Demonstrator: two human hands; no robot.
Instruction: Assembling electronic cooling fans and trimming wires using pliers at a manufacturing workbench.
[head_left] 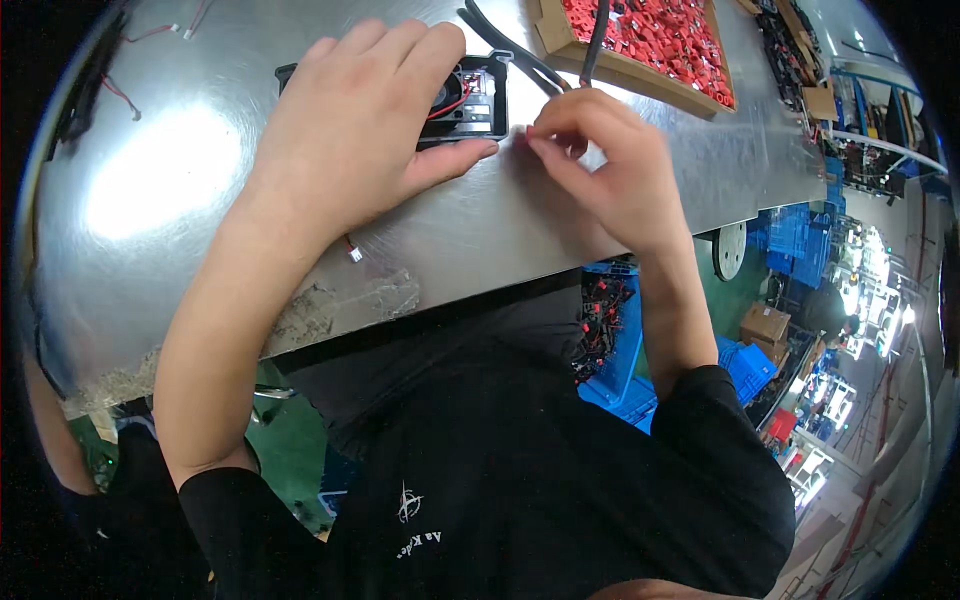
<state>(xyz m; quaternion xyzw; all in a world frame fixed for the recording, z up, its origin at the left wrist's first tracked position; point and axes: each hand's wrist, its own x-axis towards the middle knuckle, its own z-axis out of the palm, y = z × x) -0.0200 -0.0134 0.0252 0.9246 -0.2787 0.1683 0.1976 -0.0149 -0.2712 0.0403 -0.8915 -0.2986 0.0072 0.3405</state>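
A black plastic housing (488, 98) lies on the metal table, with a round fan-like part and red and black wires inside. My left hand (360, 115) covers its left half, fingers bent over the far side and thumb stretched along the near edge. To the right, my right hand (615, 150) pinches a small red part (529, 131) between thumb and forefinger, close to the housing's near right corner. A tool with two long black handles (520, 55) reaches beyond my right hand; its head is hidden, and I cannot tell whether the hand touches it.
A cardboard box (570, 48) full of small red parts stands at the far right. A white connector (355, 254) on a short wire lies near my left wrist. Blue crates (800, 240) stand beyond the table's right side. Another person's arm (55, 430) shows at lower left.
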